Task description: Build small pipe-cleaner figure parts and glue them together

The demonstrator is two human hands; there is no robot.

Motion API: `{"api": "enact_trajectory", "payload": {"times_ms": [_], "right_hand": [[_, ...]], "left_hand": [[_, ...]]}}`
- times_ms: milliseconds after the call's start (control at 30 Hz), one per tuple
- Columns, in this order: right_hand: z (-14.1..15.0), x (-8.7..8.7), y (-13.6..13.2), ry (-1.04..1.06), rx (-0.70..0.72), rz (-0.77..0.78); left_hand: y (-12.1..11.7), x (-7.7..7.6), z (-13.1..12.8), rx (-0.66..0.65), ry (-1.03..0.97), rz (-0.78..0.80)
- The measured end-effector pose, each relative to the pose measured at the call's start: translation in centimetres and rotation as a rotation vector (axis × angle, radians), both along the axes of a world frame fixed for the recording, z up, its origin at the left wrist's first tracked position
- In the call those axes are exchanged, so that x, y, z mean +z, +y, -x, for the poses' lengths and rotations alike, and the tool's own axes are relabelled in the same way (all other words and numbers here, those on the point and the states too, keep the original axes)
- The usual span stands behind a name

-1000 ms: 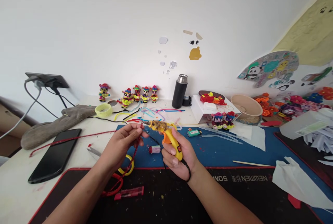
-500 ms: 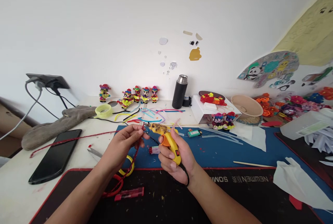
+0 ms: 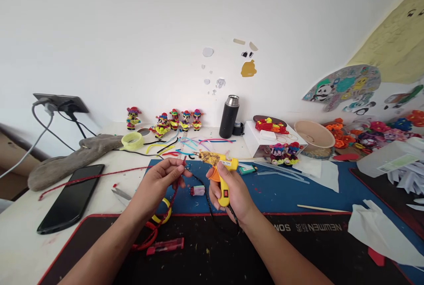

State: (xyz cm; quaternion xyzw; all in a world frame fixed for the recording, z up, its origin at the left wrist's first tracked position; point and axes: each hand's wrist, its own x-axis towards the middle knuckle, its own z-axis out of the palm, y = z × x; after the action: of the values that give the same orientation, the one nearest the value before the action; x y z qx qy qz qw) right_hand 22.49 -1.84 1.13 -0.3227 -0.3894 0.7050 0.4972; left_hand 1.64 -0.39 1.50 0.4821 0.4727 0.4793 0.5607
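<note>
My left hand [image 3: 164, 178] pinches a dark red twisted cord [image 3: 172, 197] near its end, and a short tip stands up above the thumb. The cord hangs down over the yellow and red scissor handles [image 3: 165, 212]. My right hand [image 3: 232, 190] is wrapped round a yellow hot glue gun [image 3: 224, 183] with an orange trigger. Its stained nozzle points left, a little apart from the cord tip. A black power cable trails from the grip. Between the hands lies a small pale and red block [image 3: 198, 190] on the blue mat.
A black phone [image 3: 71, 199] lies at the left under a red cord. Several small dolls [image 3: 162, 125] and a black flask [image 3: 229, 117] stand along the wall. Glue sticks [image 3: 285, 174], a wooden stick [image 3: 321, 208] and white paper [image 3: 377, 232] lie at the right.
The glue gun has pulled back to the right, from the cord tip to a small gap away, and tilted more upright. My left hand has barely moved.
</note>
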Motion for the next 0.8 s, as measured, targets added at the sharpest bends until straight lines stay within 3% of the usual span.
{"api": "enact_trajectory", "payload": {"times_ms": [367, 800], "right_hand": [[0.6, -1.2, -0.7, -0.352, -0.045, -0.138], [0.8, -1.2, -1.0, -0.422, -0.086, -0.131]], "left_hand": [[-0.1, 0.0, -0.2, -0.001, -0.056, 0.000], [-0.3, 0.3, -0.3, -0.033, -0.042, 0.001]]}}
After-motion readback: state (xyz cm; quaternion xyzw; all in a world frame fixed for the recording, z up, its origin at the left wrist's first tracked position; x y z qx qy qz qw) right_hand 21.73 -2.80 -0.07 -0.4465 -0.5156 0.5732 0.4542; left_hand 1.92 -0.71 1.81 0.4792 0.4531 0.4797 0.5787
